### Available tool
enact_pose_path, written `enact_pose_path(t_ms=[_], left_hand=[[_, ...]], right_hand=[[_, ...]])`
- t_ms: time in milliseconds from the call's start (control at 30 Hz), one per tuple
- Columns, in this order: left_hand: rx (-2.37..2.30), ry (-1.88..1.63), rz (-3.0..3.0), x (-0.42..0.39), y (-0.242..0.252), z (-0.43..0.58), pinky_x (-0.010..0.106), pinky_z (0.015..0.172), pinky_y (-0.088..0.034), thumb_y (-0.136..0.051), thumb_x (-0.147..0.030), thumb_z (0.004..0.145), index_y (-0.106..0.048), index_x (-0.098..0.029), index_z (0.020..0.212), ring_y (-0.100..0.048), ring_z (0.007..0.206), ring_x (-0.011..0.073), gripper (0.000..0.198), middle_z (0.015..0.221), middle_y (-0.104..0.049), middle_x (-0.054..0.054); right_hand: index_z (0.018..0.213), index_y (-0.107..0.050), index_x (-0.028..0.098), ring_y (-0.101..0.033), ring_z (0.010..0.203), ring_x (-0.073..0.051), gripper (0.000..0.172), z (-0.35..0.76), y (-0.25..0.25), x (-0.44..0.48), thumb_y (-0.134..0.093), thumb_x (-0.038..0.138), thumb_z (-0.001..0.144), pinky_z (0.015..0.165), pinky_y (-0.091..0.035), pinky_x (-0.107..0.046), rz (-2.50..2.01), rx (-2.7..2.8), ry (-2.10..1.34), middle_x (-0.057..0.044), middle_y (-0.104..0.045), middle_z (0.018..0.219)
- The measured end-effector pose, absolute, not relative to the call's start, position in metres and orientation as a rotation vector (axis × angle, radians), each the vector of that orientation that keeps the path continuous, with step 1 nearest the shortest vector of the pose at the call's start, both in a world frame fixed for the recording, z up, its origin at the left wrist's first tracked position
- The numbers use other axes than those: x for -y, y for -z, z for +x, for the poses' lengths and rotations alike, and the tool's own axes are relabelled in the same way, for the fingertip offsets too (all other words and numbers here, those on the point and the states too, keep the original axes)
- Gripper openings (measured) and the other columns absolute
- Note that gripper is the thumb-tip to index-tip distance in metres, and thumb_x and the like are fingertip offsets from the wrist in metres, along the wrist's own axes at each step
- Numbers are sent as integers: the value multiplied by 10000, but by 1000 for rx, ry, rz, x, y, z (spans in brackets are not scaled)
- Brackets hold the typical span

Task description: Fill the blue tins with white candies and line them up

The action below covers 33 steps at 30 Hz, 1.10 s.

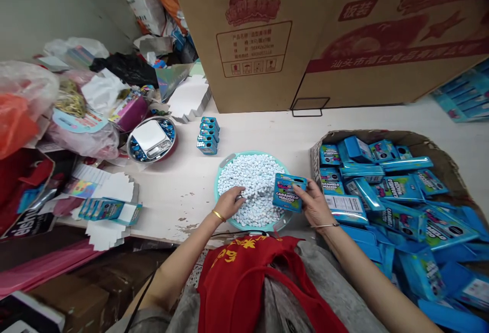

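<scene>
Red apron with yellow characters at lower centre, over grey clothing. To its right, cardboard tray heaped with blue boxes. Ahead, on a white table, teal basin full of white pellets. Left hand curled down onto the pellets, fingers together, any grip hidden. Right hand clamped on a blue Caramelo Macizo box, just above the basin's right rim. Small stack of matching boxes beyond the basin.
</scene>
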<state>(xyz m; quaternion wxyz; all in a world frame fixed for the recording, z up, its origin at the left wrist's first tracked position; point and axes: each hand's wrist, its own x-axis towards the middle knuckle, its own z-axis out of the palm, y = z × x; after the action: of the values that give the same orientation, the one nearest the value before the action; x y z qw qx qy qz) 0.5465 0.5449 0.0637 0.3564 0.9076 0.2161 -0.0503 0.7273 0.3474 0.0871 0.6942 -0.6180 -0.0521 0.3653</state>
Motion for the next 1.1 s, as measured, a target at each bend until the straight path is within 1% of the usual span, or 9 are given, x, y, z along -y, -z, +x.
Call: enact_pose_path(t_ms=[100, 200, 300, 433, 633, 733, 933, 1000, 1100], left_hand=[[-429, 58, 2342, -556, -91, 545, 311, 806, -471, -530, -277, 873, -553, -176, 1144, -590, 877, 181, 291, 968, -624, 71], [-307, 23, 2360, -563, -122, 550, 289, 784, -465, -497, -317, 903, -565, -175, 1125, -581, 844, 166, 272, 930, -619, 65], [-209, 43, 2395, -567, -152, 559, 281, 802, -461, -481, -348, 917, -560, -186, 1131, -584, 882, 165, 280, 979, -623, 68], [-86, 227, 2548, -568, -185, 576, 292, 824, -460, -464, -337, 920, -565, -204, 1124, -587, 941, 184, 263, 1014, -624, 62], [-118, 508, 2793, -557, -226, 602, 325, 755, -474, -503, -243, 862, -593, -207, 998, -608, 831, 209, 167, 931, -617, 55], [-152, 486, 2788, -550, -234, 608, 357, 759, -468, -493, -216, 853, -596, -196, 910, -607, 800, 220, 119, 861, -605, 66], [-202, 393, 2767, -538, -234, 607, 353, 766, -457, -423, -180, 879, -592, -185, 838, -601, 777, 206, 173, 802, -577, 75], [-208, 392, 2802, -543, -231, 602, 338, 756, -455, -424, -173, 882, -587, -188, 842, -594, 779, 199, 169, 816, -577, 71], [-341, 353, 2839, -563, -213, 584, 318, 768, -455, -469, -217, 882, -579, -209, 920, -584, 836, 198, 117, 885, -579, 53]], right_hand=[[1040, -549, 245, -607, 949, -203, 450, 737, -86, -331, -749, 416, 675, 884, -493, -379, -1608, 413, -599, -19, -629, 998], [1071, -558, 233, -587, 976, -219, 386, 737, -87, -329, -692, 388, 743, 902, -467, -391, -1778, 714, -443, -45, -616, 1035], [1103, -550, 233, -594, 979, -223, 327, 731, -90, -337, -629, 342, 805, 882, -478, -385, -1792, 907, -405, -60, -618, 1046], [1169, -521, 245, -576, 1058, -235, 344, 722, -90, -352, -589, 283, 834, 926, -468, -417, -1730, 1032, -401, -81, -600, 1123], [1213, -502, 258, -543, 1121, -250, 366, 714, -84, -359, -549, 238, 850, 968, -448, -467, -1716, 1128, -390, -89, -590, 1168], [1222, -496, 263, -544, 1118, -249, 369, 711, -83, -360, -549, 250, 857, 963, -453, -464, -1728, 1126, -396, -90, -586, 1171], [1222, -500, 265, -554, 1105, -250, 366, 710, -83, -363, -545, 253, 859, 960, -454, -462, -1737, 1134, -387, -89, -597, 1159], [1215, -505, 262, -559, 1096, -247, 360, 711, -81, -362, -549, 260, 858, 953, -457, -453, -1738, 1136, -386, -88, -602, 1152], [1196, -513, 249, -569, 1079, -244, 348, 716, -81, -359, -563, 281, 853, 940, -463, -436, -1742, 1087, -378, -90, -604, 1143]])
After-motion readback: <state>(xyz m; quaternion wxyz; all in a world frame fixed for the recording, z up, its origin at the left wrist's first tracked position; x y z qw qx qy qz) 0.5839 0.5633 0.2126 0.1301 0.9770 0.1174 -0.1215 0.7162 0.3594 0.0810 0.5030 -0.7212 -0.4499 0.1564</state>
